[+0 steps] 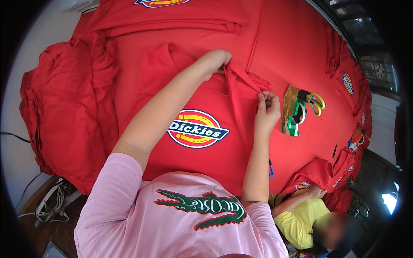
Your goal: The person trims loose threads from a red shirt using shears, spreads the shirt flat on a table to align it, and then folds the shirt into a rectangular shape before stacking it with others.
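- Red cloth garment (202, 157) with a round yellow, red and white emblem crossed by a dark blue banner: one, lying mostly flat on the red-covered table (294, 56), directly before the person in pink; some of its fabric is raised in folds between both hands.
- Left hand (217, 63), bare: closed on the garment's far edge; we cannot make out every fingertip.
- Right hand (269, 107), bare: thumb and fingers pinching the same garment nearer its right side.
- Large heap of red cloth garments (71, 107): we record it at the table's left.
- Folded red garment (180, 19) with a similar emblem: at the far edge.
- Scissors with yellow-green handles (317, 104): right of the right hand, against a green and clear plastic packet (290, 116).
- Slim black object (334, 150): farther right; its kind we cannot tell.
- Co-worker in yellow (301, 219): lower right, one hand at another red garment (316, 172).
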Motion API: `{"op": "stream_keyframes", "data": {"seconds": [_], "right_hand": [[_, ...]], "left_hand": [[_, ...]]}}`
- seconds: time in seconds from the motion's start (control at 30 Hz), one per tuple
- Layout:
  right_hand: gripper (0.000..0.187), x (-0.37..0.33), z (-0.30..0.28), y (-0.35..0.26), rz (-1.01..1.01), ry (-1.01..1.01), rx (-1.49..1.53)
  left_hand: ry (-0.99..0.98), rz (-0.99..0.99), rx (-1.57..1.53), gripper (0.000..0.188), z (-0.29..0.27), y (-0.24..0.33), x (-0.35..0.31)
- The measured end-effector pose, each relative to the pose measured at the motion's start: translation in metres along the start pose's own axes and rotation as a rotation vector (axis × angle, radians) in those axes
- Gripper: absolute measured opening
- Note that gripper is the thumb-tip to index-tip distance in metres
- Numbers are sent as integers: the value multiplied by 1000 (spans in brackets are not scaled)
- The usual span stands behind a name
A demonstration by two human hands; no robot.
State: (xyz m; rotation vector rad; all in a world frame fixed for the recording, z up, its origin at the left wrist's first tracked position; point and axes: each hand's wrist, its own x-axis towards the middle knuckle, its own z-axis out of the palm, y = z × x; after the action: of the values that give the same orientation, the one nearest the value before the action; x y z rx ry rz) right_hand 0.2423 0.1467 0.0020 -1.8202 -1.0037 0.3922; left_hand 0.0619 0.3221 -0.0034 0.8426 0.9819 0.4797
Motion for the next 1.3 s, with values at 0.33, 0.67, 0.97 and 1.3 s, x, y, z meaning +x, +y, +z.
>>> {"op": "stream_keyframes", "data": {"seconds": [0.33, 0.67, 0.97, 1.3], "right_hand": [[44, 8, -3, -69, 380, -214, 396], [40, 22, -1, -82, 657, -468, 1188], [22, 17, -2, -93, 809, -482, 1354], [29, -50, -106, -9, 306, -291, 12]], "left_hand": [[-260, 196, -524, 52, 39, 17, -47], [-296, 318, -255, 59, 49, 23, -75], [-271, 388, -222, 62, 42, 28, -85], [-144, 360, 25, 61, 25, 2, -133]]}}
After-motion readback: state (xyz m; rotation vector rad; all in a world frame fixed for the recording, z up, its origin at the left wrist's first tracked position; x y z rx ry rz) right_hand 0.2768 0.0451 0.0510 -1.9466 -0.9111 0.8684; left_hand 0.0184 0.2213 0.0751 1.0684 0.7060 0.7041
